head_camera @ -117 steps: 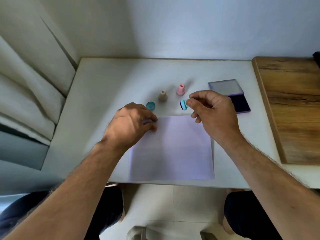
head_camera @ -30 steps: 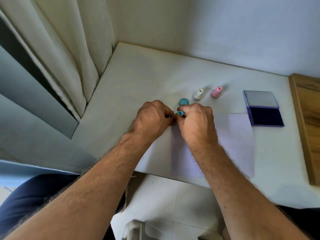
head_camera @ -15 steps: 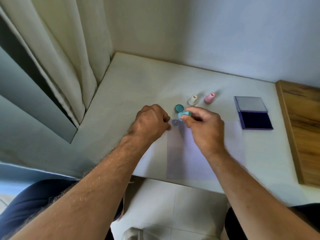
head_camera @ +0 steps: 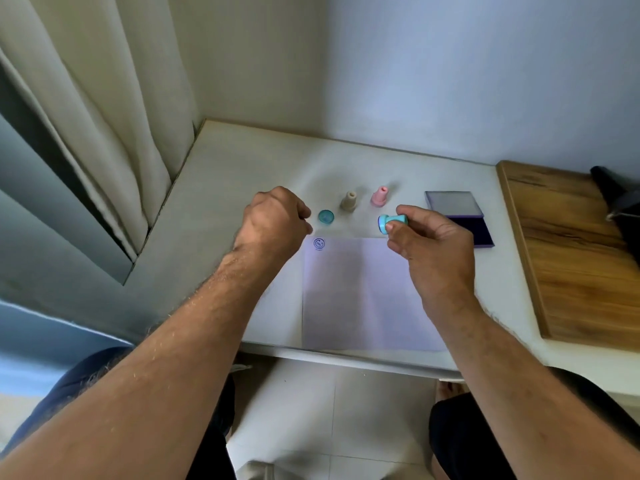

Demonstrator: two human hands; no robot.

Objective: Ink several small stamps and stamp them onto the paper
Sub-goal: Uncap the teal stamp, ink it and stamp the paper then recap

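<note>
My right hand [head_camera: 429,251] holds a small teal stamp [head_camera: 391,222] sideways above the paper's top edge, its face turned left. The white paper [head_camera: 363,299] lies near the table's front edge and bears one round blue print [head_camera: 319,243] at its top-left corner. My left hand [head_camera: 273,226] is curled into a loose fist at that corner, holding nothing I can see. A teal cap [head_camera: 326,216], a beige stamp [head_camera: 349,201] and a pink stamp [head_camera: 380,196] stand in a row behind the paper. The open ink pad [head_camera: 460,218] lies to the right, partly hidden by my right hand.
A wooden board [head_camera: 571,251] covers the table's right side, with a dark object [head_camera: 616,195] at its far edge. A curtain [head_camera: 86,98] hangs on the left. The wall runs just behind the white table [head_camera: 242,168].
My right hand lifted the teal stamp off the paper's top-left corner and carried it right, leaving a round blue print. My left hand stayed near that corner.
</note>
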